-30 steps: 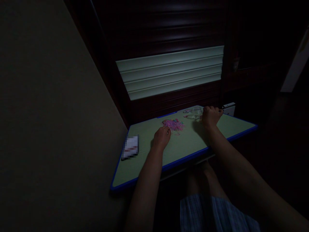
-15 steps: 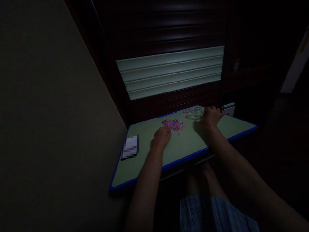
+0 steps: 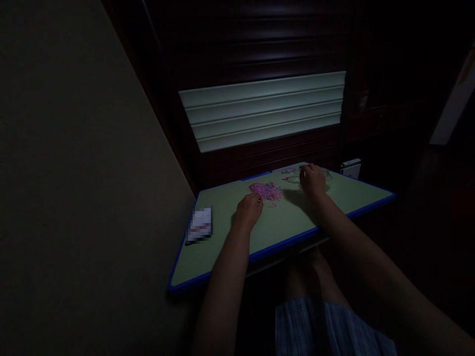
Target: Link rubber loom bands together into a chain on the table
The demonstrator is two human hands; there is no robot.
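A pile of small pink and coloured loops [image 3: 267,191] lies on a green tabletop with a blue edge [image 3: 282,225]. My left hand [image 3: 249,209] rests on the table with its fingers curled, fingertips touching the near side of the pile. My right hand [image 3: 312,180] sits further back with fingers bent, over a clear plastic container [image 3: 297,174] whose rim shows on both sides of it. What the fingers hold, if anything, is too dark to make out.
A flat card or phone [image 3: 200,226] lies near the table's left edge. A small white box [image 3: 351,167] stands past the far right corner. A beige wall runs along the left; dark wood panels with a pale slatted band [image 3: 261,110] stand behind.
My right hand has moved left, away from the white box and onto the clear container. My left hand stays at the pile.
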